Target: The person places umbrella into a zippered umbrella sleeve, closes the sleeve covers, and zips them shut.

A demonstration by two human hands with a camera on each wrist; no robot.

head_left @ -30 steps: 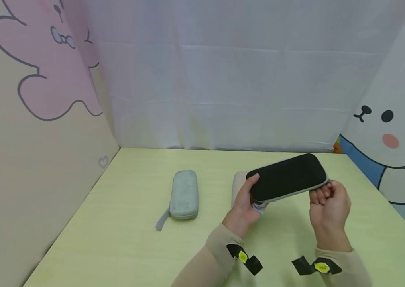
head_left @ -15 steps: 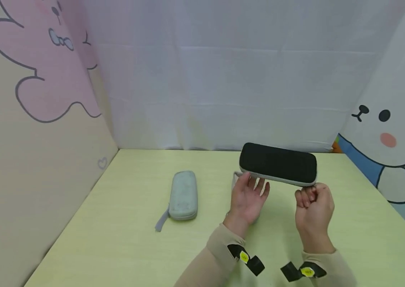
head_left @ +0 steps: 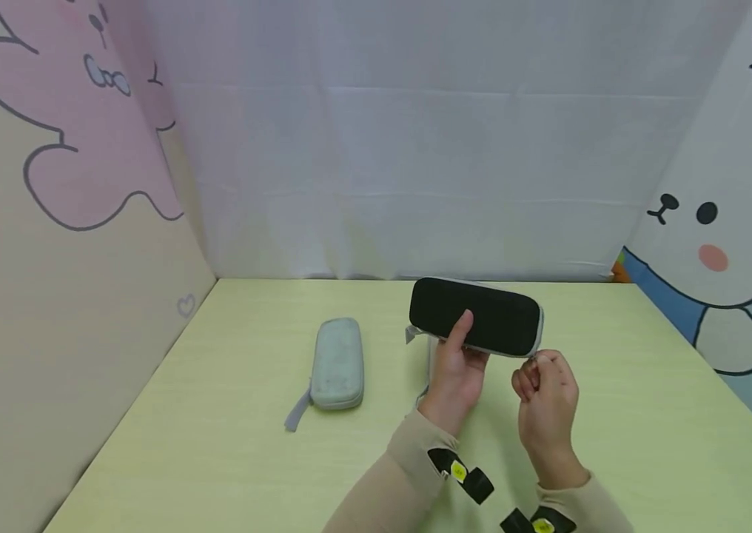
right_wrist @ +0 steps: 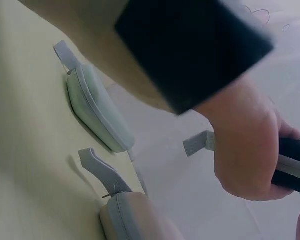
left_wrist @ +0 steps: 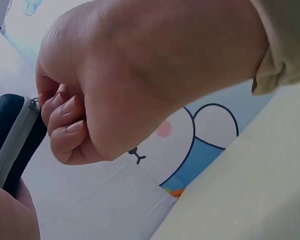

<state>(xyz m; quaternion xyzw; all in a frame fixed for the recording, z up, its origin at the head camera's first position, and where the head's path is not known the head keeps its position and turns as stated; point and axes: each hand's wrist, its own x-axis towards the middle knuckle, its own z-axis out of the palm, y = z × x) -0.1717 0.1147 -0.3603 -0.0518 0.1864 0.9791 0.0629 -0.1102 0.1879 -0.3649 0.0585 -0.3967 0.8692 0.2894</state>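
A black zip case (head_left: 502, 318) with a light grey zipper band is held up above the table. My left hand (head_left: 457, 381) grips it from below, thumb across its black face. My right hand (head_left: 549, 414) is at the case's lower right corner, its fingers curled, pinching the small metal zipper pull (left_wrist: 34, 103). In the left wrist view the zipper looks closed along the visible side. A grey strap (right_wrist: 196, 143) hangs from the case's other end. Behind my left hand lies a beige zip case (right_wrist: 140, 215), mostly hidden in the head view.
A pale green zip case (head_left: 338, 363) with a grey strap lies on the light yellow table (head_left: 216, 444), left of my hands. A white cloth (head_left: 349, 148) hangs at the back. Cartoon-printed walls (head_left: 736, 296) flank the table.
The black case has moved left. My left hand opened half a second ago and now grips the case nearer its middle. My right hand has moved left and slightly down with the corner.
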